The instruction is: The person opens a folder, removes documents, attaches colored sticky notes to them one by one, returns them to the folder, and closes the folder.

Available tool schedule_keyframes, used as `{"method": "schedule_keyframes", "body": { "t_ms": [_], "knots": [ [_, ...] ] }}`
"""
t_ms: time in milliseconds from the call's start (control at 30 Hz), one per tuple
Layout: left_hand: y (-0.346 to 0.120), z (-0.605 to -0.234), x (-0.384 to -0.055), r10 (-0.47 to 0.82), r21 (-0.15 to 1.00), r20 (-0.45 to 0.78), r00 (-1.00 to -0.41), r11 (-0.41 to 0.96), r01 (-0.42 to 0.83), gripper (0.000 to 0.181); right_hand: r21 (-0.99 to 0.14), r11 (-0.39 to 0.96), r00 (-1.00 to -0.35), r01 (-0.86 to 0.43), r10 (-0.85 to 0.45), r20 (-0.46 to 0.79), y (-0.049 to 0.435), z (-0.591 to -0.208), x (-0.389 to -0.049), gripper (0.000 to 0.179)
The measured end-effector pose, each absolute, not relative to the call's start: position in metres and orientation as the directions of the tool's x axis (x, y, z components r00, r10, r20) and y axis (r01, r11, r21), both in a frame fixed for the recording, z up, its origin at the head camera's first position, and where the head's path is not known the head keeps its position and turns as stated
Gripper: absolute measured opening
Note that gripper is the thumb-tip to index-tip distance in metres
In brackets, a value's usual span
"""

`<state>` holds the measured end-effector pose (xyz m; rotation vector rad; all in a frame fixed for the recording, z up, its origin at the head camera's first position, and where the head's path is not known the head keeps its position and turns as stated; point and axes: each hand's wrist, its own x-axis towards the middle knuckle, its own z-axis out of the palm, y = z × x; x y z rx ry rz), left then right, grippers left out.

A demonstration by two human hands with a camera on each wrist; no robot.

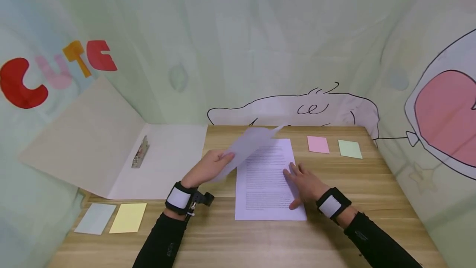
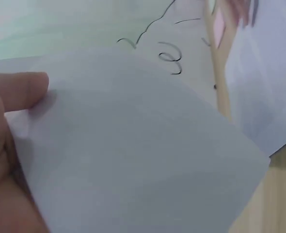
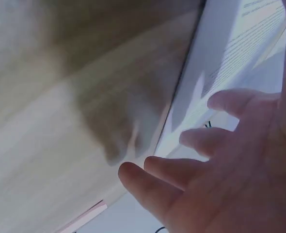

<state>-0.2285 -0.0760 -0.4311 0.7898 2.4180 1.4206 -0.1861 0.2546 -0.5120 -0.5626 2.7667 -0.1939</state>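
Observation:
My left hand [image 1: 213, 166] pinches a sheet of paper [image 1: 248, 147] by its edge, thumb on top, and holds it raised and tilted. In the left wrist view the thumb [image 2: 26, 90] presses on the blank face of that sheet [image 2: 143, 145]. Below it a printed page [image 1: 265, 189] lies on the wooden table, its upper left part hidden by the lifted sheet. My right hand [image 1: 305, 184] is over the right edge of the printed page, fingers spread and loosely bent, holding nothing. In the right wrist view its fingers [image 3: 182, 172] are apart from one another.
An open white folder [image 1: 174, 156] with a metal clip [image 1: 140, 152] stands at the left, its cover [image 1: 89, 144] leaning on the curtain. Grey [image 1: 95, 218] and yellow [image 1: 128, 218] notes lie in front of it. Pink [image 1: 318, 144] and green [image 1: 350, 149] notes lie back right.

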Motion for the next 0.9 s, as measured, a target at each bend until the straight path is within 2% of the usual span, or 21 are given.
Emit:
{"method": "schedule_keyframes", "body": {
  "t_ms": [267,333,567,633,900],
  "knots": [
    [-0.127,-0.411,-0.243,0.408,0.909,0.100,-0.908,0.333,0.250,0.041,-0.275,0.892,-0.855,-0.359,-0.432,-0.287,0.257,-0.517,-0.178,0.116],
    [-0.137,-0.409,-0.247,0.350,0.910,0.102,-0.931,0.346,0.229,0.042,-0.252,0.887,-0.850,-0.387,-0.449,-0.274,0.257,-0.520,-0.176,0.113],
    [-0.160,-0.413,-0.261,0.174,0.918,0.048,-0.983,0.381,0.113,0.051,-0.243,0.874,-0.872,-0.421,-0.463,-0.157,0.252,-0.516,-0.172,0.083],
    [-0.165,-0.416,-0.266,0.148,0.924,0.013,-0.989,0.378,0.068,0.053,-0.239,0.877,-0.881,-0.417,-0.455,-0.131,0.250,-0.516,-0.171,0.079],
    [-0.188,-0.425,-0.284,0.111,0.922,-0.083,-0.990,0.385,-0.034,0.054,-0.231,0.858,-0.863,-0.458,-0.492,-0.117,0.247,-0.516,-0.169,0.098]
  ]
}}
